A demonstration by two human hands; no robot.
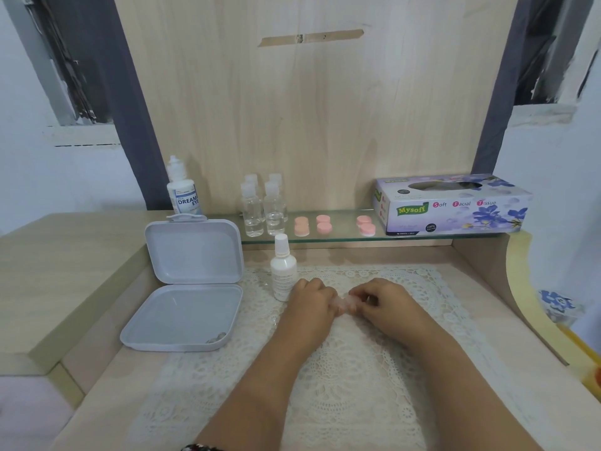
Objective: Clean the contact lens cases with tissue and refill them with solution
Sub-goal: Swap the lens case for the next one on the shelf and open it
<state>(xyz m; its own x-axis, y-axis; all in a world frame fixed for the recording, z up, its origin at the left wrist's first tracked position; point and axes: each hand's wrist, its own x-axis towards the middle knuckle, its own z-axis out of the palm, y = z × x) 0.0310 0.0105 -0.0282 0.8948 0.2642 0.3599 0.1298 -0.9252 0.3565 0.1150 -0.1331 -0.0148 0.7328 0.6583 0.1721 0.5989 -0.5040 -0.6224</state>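
- Head view: the contact lens case (345, 303) sits between my two hands, low over the lace mat (341, 369).
- My left hand (313, 304) pinches one end, my right hand (379, 301) curls round the other; whether a cap is turning I cannot tell.
- It looks light, stiff plastic, likely slick when wet, so I would grip the ends firmly.
- The white bottle (283, 268) stands just beside my left hand.
- The tissue box (452, 206) and pink cases (323, 222) rest on the glass shelf (341, 240).
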